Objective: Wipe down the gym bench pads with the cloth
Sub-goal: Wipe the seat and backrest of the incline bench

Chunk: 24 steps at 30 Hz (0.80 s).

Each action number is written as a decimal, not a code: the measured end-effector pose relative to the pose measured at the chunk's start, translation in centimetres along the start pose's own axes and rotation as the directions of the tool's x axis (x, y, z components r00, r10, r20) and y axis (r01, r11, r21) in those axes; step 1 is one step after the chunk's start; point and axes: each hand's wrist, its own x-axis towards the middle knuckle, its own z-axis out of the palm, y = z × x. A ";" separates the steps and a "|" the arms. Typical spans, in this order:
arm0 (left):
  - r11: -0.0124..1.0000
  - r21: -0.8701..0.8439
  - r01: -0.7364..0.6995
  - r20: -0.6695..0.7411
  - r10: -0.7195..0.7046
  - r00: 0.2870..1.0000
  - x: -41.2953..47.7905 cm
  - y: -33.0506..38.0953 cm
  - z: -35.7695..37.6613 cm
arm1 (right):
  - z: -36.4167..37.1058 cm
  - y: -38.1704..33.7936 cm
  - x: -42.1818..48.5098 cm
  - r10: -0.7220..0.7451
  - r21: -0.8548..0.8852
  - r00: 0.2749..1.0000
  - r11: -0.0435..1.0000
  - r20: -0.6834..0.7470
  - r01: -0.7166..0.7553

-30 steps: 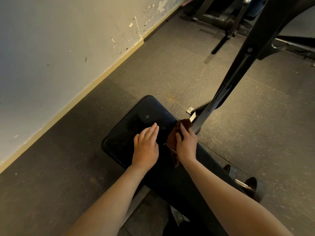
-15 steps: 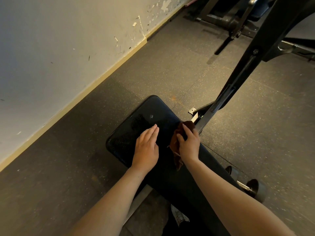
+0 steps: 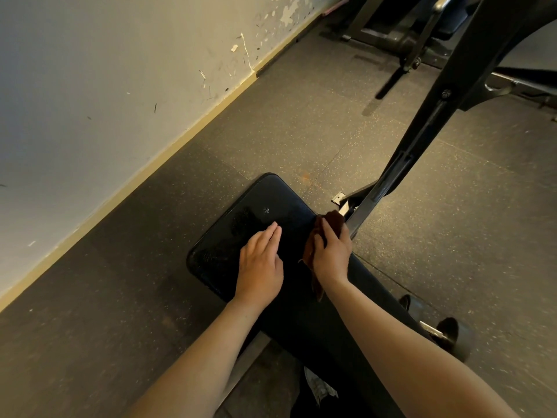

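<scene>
A black padded bench pad point(image 3: 238, 224) lies low in the middle of the head view, its rounded far end toward the wall. My left hand point(image 3: 260, 265) rests flat on top of the pad, fingers together, holding nothing. My right hand point(image 3: 331, 254) presses a dark brown cloth point(image 3: 312, 251) against the pad's right edge; part of the cloth pokes out past the fingertips and a strip hangs down under the wrist. The pad's near part is hidden by my forearms.
A black slanted frame bar point(image 3: 422, 140) rises right beside my right hand. A pale scuffed wall point(image 3: 105, 86) runs along the left. Dark rubber flooring point(image 3: 301, 110) surrounds the bench. A wheel point(image 3: 452, 336) sits at the lower right; more gym equipment point(image 3: 407, 28) stands at the back.
Both hands have stayed almost in place on the pad; the right hand with the cloth has edged slightly farther along the right edge. The view has shifted a little.
</scene>
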 end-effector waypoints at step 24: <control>0.993 0.100 0.071 -0.168 -0.053 0.984 2.2 -2.1 -3.9 | 3.9 -7.3 1.5 -0.531 -0.253 0.819 0.779 0.218 0.573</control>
